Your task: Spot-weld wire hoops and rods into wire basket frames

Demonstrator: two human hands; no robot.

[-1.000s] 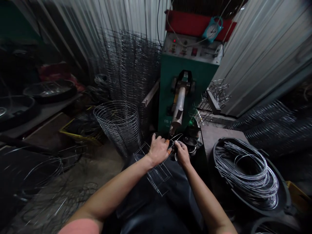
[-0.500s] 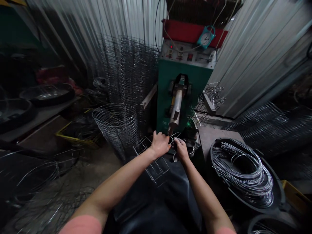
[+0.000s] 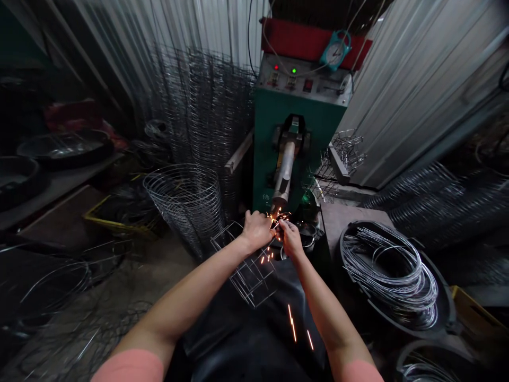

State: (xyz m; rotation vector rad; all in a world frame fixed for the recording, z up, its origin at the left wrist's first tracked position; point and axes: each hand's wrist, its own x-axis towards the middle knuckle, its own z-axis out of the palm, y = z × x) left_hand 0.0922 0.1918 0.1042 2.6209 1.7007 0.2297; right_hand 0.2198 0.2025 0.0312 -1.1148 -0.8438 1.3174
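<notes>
Now, wire frame point(image 3: 248, 273): over the lap, its top edge right under the welder electrode point(image 3: 274, 201), where sparks point(image 3: 278, 216) fly.
Left hand point(image 3: 256, 229): closed on the frame's top wires, just left of the electrode.
Right hand point(image 3: 291, 237): pinching a frame wire, just below-right of the electrode.

The person wears a top with short sleeves in salmon pink; the left sleeve point(image 3: 127, 369) and the right sleeve point(image 3: 360, 371) show only as rounded edges at the bottom of the view, each ending above the elbow. From there the forearms are uncovered down to the left hand point(image 3: 257, 231) and the right hand point(image 3: 291, 239), which are bare too. Over the lap lies a dark apron point(image 3: 246, 339), nearly black, of smooth and slightly shiny material with soft folds
</notes>
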